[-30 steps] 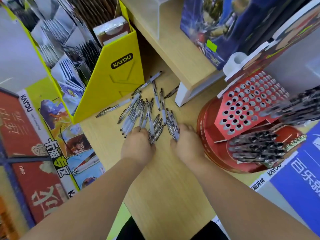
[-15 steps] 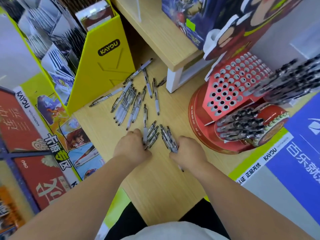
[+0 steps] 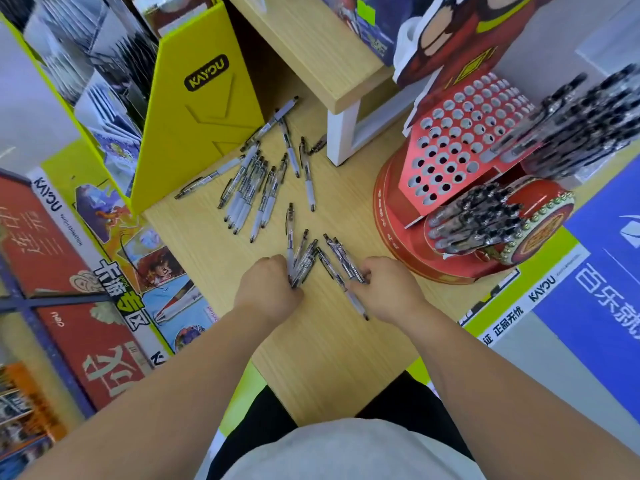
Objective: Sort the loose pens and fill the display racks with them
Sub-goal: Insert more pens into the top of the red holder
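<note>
Left hand: grip curled tight, a pen bunch is clutched against the worktop.
Right hand: grip curled, a second bunch is pinched.
Loose pens: scattered between yellow box and red rack.

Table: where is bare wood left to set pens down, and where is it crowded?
Free: the near end of the table, between the forearms; the strip left of the left hand; the gap between the loose pens and the red rack. Crowded: beside the yellow box, and around the right hand, where both hands grip bundles.
</note>
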Tool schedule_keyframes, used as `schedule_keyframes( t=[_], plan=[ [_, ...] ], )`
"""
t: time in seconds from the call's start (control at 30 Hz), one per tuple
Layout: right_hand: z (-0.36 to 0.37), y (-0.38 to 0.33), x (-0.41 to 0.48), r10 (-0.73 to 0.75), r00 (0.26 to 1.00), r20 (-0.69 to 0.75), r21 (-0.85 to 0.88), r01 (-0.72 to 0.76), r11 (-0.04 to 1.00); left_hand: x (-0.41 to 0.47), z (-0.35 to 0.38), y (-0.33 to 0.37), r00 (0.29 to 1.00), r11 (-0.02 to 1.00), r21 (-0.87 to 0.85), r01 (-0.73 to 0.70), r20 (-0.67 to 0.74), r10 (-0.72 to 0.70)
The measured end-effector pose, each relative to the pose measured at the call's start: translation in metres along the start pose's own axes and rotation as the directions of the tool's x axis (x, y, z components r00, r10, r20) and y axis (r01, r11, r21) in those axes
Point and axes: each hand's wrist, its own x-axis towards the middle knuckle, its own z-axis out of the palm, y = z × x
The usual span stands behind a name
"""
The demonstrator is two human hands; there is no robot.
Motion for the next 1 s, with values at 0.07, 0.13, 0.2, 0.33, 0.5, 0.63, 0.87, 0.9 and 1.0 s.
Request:
schedule_keyframes(
  t=[0.07, 0.13, 0.2, 0.33, 0.5, 0.63, 0.87, 0.9, 1.0],
  plan=[
    [0.002, 0.002, -0.002, 0.012, 1.0, -0.015, 0.017, -0.011, 1.0, 0.0, 0.0, 0.004, 1.0, 1.0, -0.012, 0.004, 0.016, -0.004],
    [0.006, 0.001, -0.004, 0.03, 0.999, -0.025, 0.034, -0.029, 0.999, 0.001, -0.002, 0.008, 0.999, 0.999, -0.034, 0.013, 0.039, -0.012],
    [0.01, -0.004, -0.006, 0.055, 0.998, -0.029, 0.022, -0.054, 0.998, 0.003, -0.007, 0.01, 0.998, 0.998, -0.059, 0.027, 0.066, -0.023],
    [0.011, -0.013, -0.006, 0.069, 0.997, -0.04, -0.069, -0.072, 0.995, 0.007, -0.017, 0.001, 0.988, 0.983, -0.165, 0.074, 0.149, -0.049],
    [0.01, -0.02, -0.004, 0.022, 1.0, 0.009, -0.187, -0.02, 0.982, -0.002, -0.025, -0.021, 0.932, 0.862, -0.447, 0.241, 0.353, -0.077],
    [0.01, -0.023, -0.004, 0.011, 1.0, 0.027, -0.257, -0.004, 0.966, -0.019, -0.024, -0.033, 0.88, 0.695, -0.623, 0.36, 0.473, -0.033],
    [0.002, -0.006, -0.004, 0.022, 0.992, 0.121, 0.239, -0.05, 0.97, -0.04, -0.016, -0.052, 0.843, 0.529, -0.707, 0.469, 0.537, -0.029],
    [0.001, -0.004, -0.005, 0.033, 0.989, 0.143, 0.337, -0.08, 0.938, -0.041, -0.015, -0.056, 0.844, 0.52, -0.712, 0.473, 0.535, -0.036],
    [-0.002, 0.0, -0.011, 0.039, 0.98, 0.195, 0.476, -0.129, 0.87, -0.045, -0.013, -0.062, 0.876, 0.508, -0.739, 0.442, 0.477, -0.07]
  ],
)
